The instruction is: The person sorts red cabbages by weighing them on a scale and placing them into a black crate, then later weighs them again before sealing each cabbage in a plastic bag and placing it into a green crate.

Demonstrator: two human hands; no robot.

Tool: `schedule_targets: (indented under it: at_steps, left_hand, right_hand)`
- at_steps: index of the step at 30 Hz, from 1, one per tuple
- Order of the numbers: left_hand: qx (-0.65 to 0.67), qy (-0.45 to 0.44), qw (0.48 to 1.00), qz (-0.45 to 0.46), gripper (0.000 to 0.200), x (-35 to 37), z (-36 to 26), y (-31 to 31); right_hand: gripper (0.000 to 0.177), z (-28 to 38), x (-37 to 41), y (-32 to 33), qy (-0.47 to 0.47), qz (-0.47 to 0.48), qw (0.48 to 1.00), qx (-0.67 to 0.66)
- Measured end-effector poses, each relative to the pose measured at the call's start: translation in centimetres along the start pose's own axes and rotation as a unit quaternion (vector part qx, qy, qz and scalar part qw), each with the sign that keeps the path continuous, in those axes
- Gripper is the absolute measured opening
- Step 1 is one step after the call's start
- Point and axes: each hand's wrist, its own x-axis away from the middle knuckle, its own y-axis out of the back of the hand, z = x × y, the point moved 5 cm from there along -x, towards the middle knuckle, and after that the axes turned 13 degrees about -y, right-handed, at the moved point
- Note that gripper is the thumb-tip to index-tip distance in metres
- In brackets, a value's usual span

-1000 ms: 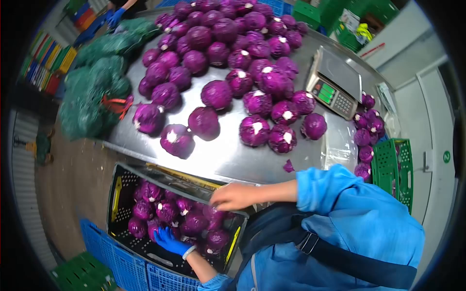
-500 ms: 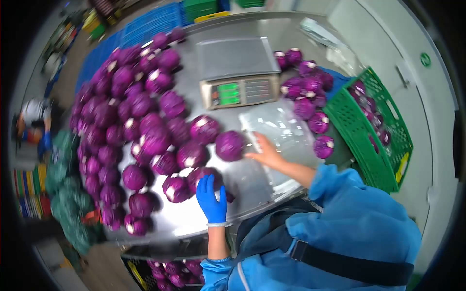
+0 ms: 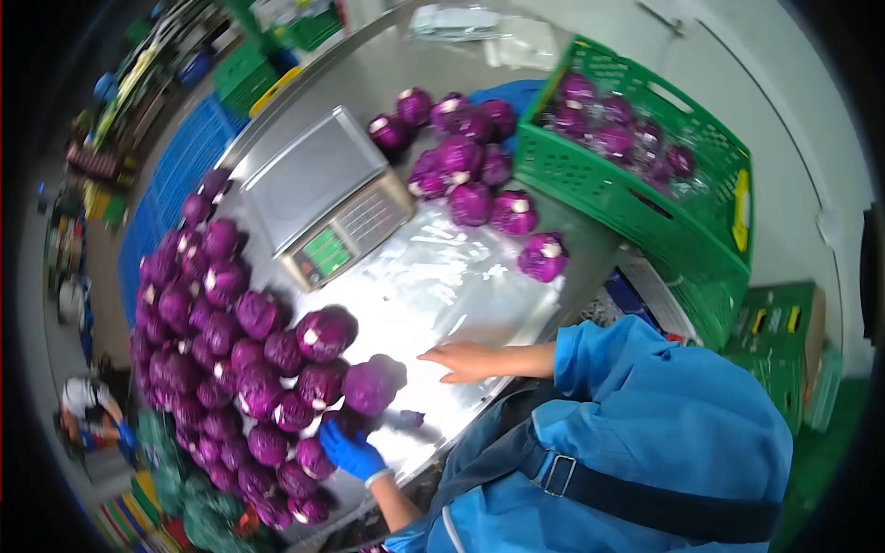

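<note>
My left hand (image 3: 352,452), in a blue glove, is closed over a red cabbage (image 3: 339,422) at the near edge of the steel table (image 3: 364,83). My bare right hand (image 3: 458,361) lies flat, fingers out, on a stack of clear plastic bags (image 3: 433,276) and holds nothing. Between the two hands sits another red cabbage (image 3: 371,386). A large pile of red cabbages (image 3: 221,350) covers the table to the left of my hands.
A weighing scale (image 3: 327,198) stands behind the bags. A smaller heap of cabbages (image 3: 461,166) lies beside a green crate (image 3: 636,198) holding bagged cabbages. Blue and green crates sit on the floor beyond. Another person (image 3: 88,410) works at lower left.
My view has swung right, from the black crate under the table up to the tabletop. My left hand came up out of that crate onto a cabbage; my right hand drew back along the bags.
</note>
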Motion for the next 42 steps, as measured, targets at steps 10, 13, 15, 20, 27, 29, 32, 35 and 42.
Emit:
schedule_targets:
  at_steps: [10, 13, 15, 20, 27, 29, 32, 35, 42]
  left_hand:
    - [0.557, -0.145, 0.818, 0.013, 0.028, -2.1, -17.9, -6.0]
    - [0.389, -0.375, 0.841, 0.037, 0.026, -1.7, -28.9, -8.3]
    - [0.348, -0.371, 0.857, 0.08, 0.022, -1.3, -29.6, -14.6]
    - [0.644, -0.122, 0.746, 0.12, 0.008, -4.7, -26.8, -16.3]
    - [0.676, -0.045, 0.722, 0.143, 0.014, -4.9, -26.0, -7.7]
    - [0.661, 0.106, 0.743, 0.017, 0.021, -7.2, -20.2, -7.6]
    - [0.599, 0.093, 0.793, -0.065, 0.018, -9.2, -18.7, -4.5]
    - [0.535, -0.04, 0.844, -0.03, 0.012, -8.9, -24.4, 1.3]
    - [0.384, -0.173, 0.904, 0.079, 0.013, -5.6, -27.2, -6.1]
  right_hand:
    - [0.039, -10.0, 17.9, 7.8, -0.269, -0.336, 0.895, -0.113]
    - [0.038, -7.9, 19.9, 5.0, -0.26, -0.305, 0.908, -0.123]
    - [0.038, -5.6, 21.3, 3.6, -0.233, -0.252, 0.936, -0.081]
    - [0.044, -5.7, 23.6, 1.4, -0.298, -0.268, 0.888, -0.224]
    - [0.025, -1.4, 15.0, 6.2, -0.228, -0.286, 0.855, -0.368]
    - [0.021, -2.2, 14.9, 7.3, -0.191, -0.244, 0.898, -0.313]
    - [0.027, -3.5, 15.6, 6.1, -0.115, -0.07, 0.963, -0.232]
    - [0.044, -4.8, 17.8, 9.3, -0.031, -0.202, 0.961, -0.187]
    - [0.099, -14.5, 15.5, 17.2, -0.269, -0.368, 0.888, 0.057]
